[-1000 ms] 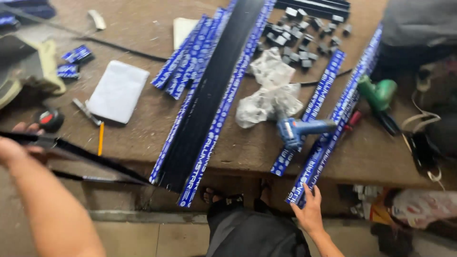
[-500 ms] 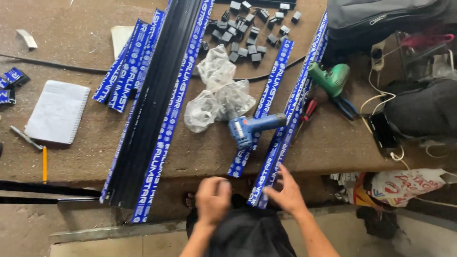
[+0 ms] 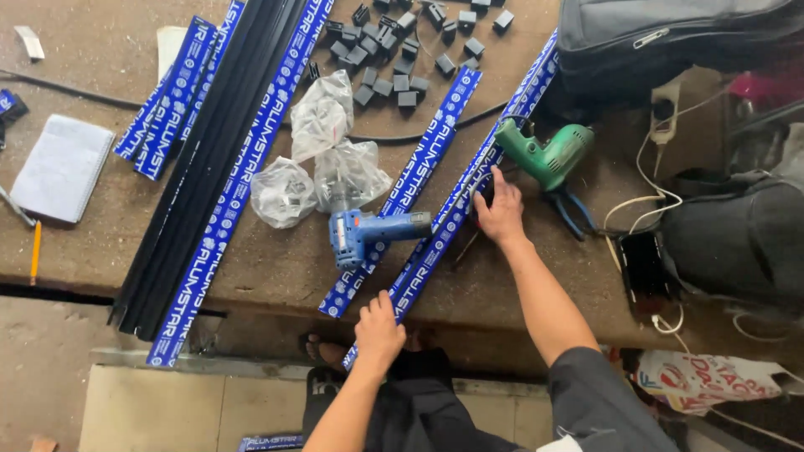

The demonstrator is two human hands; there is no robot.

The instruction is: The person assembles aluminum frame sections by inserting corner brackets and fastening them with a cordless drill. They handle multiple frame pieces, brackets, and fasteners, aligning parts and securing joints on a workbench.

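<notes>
Where bench ends, hands (image 3: 378, 328) grip strip (image 3: 456, 209).

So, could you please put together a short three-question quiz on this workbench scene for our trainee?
1. True or false: the left hand grips the near end of a blue-wrapped strip.
2. Which tool lies nearest the right hand? A) green drill B) pencil C) notepad
3. Fill in: the blue drill lies beside clear plastic ____.

Key: 1 true; 2 A; 3 bags.
</notes>
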